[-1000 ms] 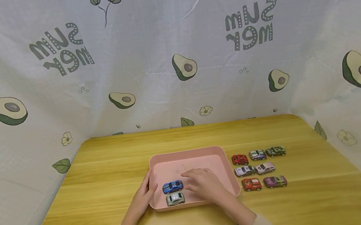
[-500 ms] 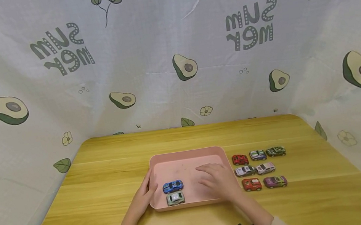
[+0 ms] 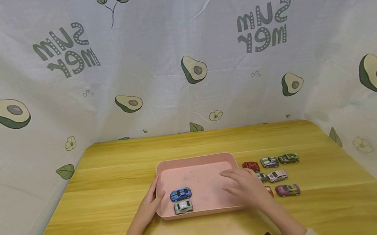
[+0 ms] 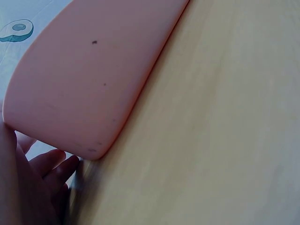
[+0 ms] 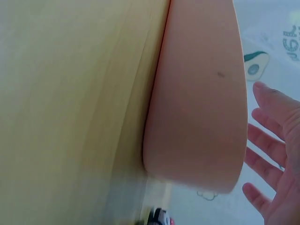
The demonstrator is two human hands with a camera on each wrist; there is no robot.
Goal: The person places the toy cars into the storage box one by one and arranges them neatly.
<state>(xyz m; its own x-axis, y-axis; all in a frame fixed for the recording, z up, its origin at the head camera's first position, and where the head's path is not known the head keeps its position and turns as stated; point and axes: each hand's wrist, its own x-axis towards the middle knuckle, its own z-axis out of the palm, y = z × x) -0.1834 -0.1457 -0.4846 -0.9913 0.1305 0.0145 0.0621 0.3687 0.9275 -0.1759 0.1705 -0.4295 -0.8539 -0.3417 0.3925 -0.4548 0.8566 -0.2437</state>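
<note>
A pink tray (image 3: 202,212) lies on the wooden table. At its left side my left hand (image 3: 147,208) grips the wall, thumb over the rim and fingers outside; the left wrist view shows those fingers (image 4: 58,171) against the end wall. Inside, at the front left, a blue toy car (image 3: 180,194) sits behind a pale grey-green toy car (image 3: 183,207). My right hand (image 3: 249,187) hovers over the tray's right edge, holding nothing. In the right wrist view its fingers (image 5: 267,143) are spread and slightly bent beyond the tray wall (image 5: 197,103).
Right of the tray stand several toy cars: a red one (image 3: 250,165), a white-and-green one (image 3: 269,162), a camouflage one (image 3: 288,158), a white-and-pink one (image 3: 277,176) and a purple one (image 3: 287,190). My right hand partly hides another red car (image 3: 269,191) and a white one (image 3: 262,177).
My right hand has moved right, from beside the blue car to the tray's right edge, and now covers parts of cars outside. My left hand and the cars have stayed put.
</note>
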